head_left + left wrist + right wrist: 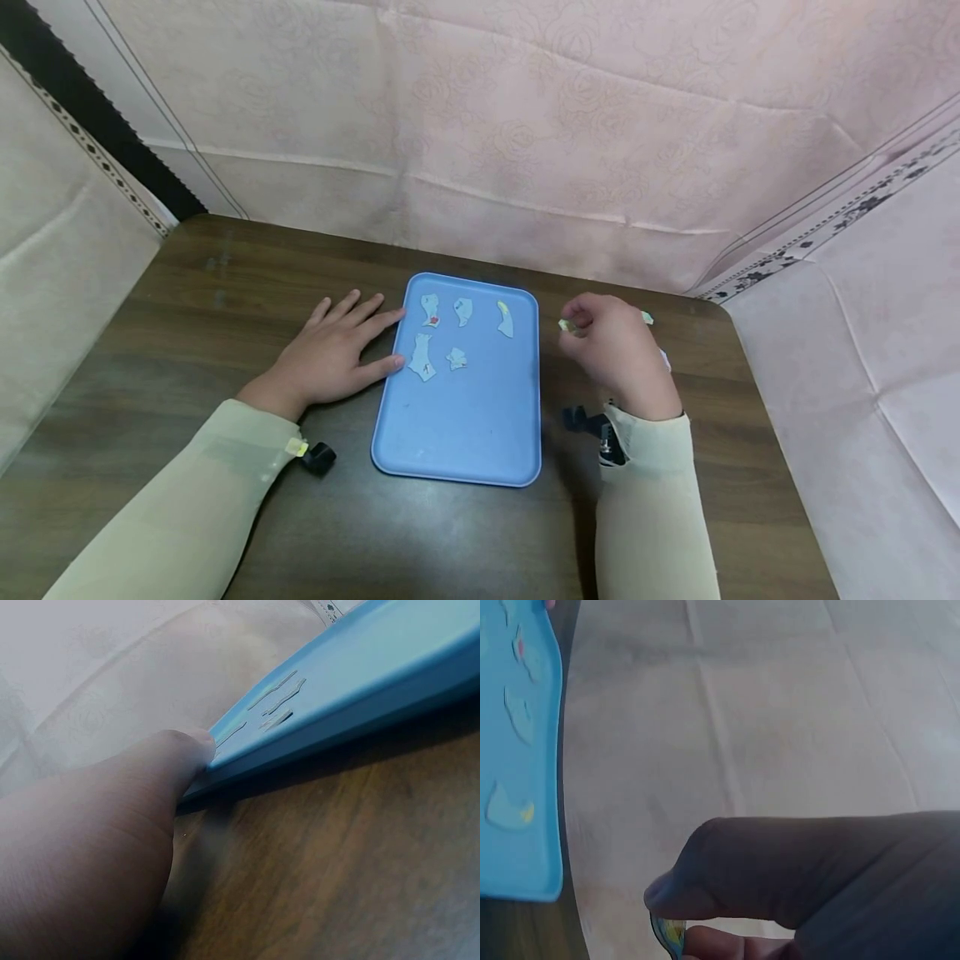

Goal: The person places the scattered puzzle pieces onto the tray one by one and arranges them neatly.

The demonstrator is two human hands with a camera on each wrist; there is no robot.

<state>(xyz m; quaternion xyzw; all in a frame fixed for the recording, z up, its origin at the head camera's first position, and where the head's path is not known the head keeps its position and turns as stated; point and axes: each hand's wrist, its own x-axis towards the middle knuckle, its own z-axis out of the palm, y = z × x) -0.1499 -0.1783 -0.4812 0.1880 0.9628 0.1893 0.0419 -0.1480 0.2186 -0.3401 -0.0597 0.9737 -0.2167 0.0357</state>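
A light blue tray (480, 425) lies on the table. On its far half are several flat, irregular pale puzzle pieces, among them one with a red spot (431, 310) and one with a yellow edge (506, 319). My left hand (330, 350) rests flat on the wood with fingers spread, its thumb and index fingertip at the tray's left rim. To the right of the tray, my right hand (611, 342) pinches a small yellow-green puzzle piece (673, 934) between thumb and fingers, above the table. Part of that piece is hidden by the fingertips.
Other small pieces peek out beyond the right hand, such as a green-edged piece (647, 317). Pale patterned cloth (525, 142) hangs behind the brown wooden table (225, 308) and along its sides. Black wrist mounts (318, 458) sit at both sleeves.
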